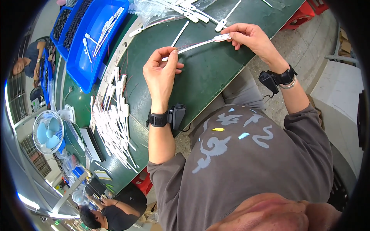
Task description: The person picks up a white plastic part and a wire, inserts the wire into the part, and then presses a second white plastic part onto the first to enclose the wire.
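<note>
Stretched between my two hands, above the green tabletop, is a slim white plastic stick with a wider rounded head and thin dark red wires along it. My left hand pinches its thin end between thumb and fingers. At the wider head, my right hand grips with thumb and forefinger. A large pile of similar white sticks lies to the left of my left forearm. Beyond my hands, more white sticks are scattered, some on clear plastic bags.
A blue tray with several white sticks stands at the far left, beside blue bins of small dark parts. A blue-and-white fan is further left. Two people sit along the left side. Red stools stand past the table edge.
</note>
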Demonstrator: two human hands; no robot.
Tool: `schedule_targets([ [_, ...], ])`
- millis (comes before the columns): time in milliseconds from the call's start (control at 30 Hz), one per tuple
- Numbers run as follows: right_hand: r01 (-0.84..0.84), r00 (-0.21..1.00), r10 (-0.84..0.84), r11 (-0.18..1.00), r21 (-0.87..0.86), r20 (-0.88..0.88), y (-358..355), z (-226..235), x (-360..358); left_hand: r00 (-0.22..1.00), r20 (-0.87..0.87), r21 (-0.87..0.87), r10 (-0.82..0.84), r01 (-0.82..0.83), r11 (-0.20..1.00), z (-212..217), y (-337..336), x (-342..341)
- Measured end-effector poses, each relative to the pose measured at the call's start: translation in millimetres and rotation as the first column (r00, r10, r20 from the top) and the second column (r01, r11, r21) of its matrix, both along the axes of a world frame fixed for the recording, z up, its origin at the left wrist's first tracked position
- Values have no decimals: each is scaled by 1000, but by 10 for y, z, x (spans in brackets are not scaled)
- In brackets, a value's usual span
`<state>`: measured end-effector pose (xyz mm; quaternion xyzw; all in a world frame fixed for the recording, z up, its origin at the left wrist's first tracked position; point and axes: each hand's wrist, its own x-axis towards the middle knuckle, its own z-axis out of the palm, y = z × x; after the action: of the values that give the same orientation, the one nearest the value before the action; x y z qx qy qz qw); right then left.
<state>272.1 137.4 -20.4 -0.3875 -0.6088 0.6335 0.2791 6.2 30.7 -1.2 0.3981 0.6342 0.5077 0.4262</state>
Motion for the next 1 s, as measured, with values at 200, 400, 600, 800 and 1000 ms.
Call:
schedule_targets([
  [200, 45, 999, -45, 999, -13, -2, -14, 9, -13, 998, -65, -19, -20, 19, 1000, 12, -8, 35],
  [400, 94, 995, -96, 993, -67, -21, -9, 13, 4, 812, -584, 168, -10, 133, 977, -56, -21, -1],
  [600, 113, 993, -116, 991, -77, -33, -18, 26, -7, 701, -710, 254, 62, 174, 951, -103, -21, 9],
  [800, 116, 993, -118, 991, -64, -24, -37, 34, -6, 560, -825, 248, 70, 249, 936, -102, -19, 13],
  [1000, 108, 993, -111, 992, -70, -48, -28, 15, 0, 236, -969, 153, 68, 361, 920, -114, -37, 57],
])
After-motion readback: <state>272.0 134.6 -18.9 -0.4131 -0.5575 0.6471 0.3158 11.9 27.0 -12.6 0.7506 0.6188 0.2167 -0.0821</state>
